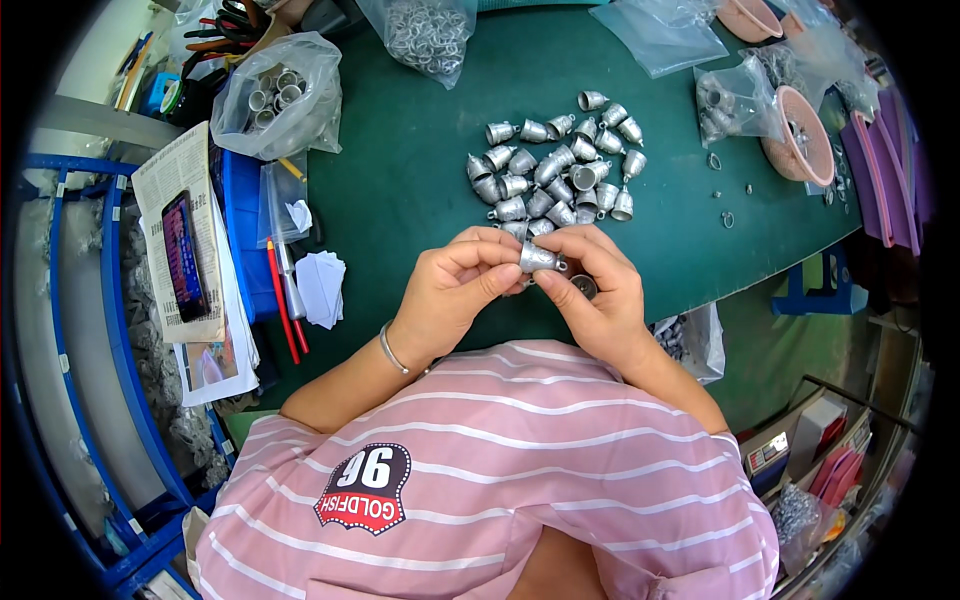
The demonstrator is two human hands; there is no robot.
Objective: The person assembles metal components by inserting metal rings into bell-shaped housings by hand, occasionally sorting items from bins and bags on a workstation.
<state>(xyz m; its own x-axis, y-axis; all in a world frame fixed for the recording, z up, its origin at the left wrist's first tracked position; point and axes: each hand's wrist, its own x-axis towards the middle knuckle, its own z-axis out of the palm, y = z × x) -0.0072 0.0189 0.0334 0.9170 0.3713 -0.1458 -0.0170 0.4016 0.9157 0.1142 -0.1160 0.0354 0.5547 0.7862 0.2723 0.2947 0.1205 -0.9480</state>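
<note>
Pinching a small silver metal bell [537,258] between them, the left hand [455,285] and the right hand [597,290] meet at the middle of the frame, just above the near edge of the green worktop [400,170]. Both hands have their fingers curled and pressed onto the bell; a small dark round part [584,287] shows in the right hand, though how it is held I cannot tell. To do this well, I judge that the left thumb and forefinger should keep the bell steady by its body while the right fingertips work at its mouth, hands close to the worktop so a dropped part stays near.

Just beyond the hands, a loose heap of like bells [555,170] lies on the worktop. At the upper left of the frame a clear plastic bag [280,95] holds metal cups or rings. At the top centre another clear bag [425,35] holds small wire rings. At the upper right a pink bowl [800,135] stands on edge by a clear bag of small metal parts [735,100]; what the bowl holds is too small to tell.
</note>
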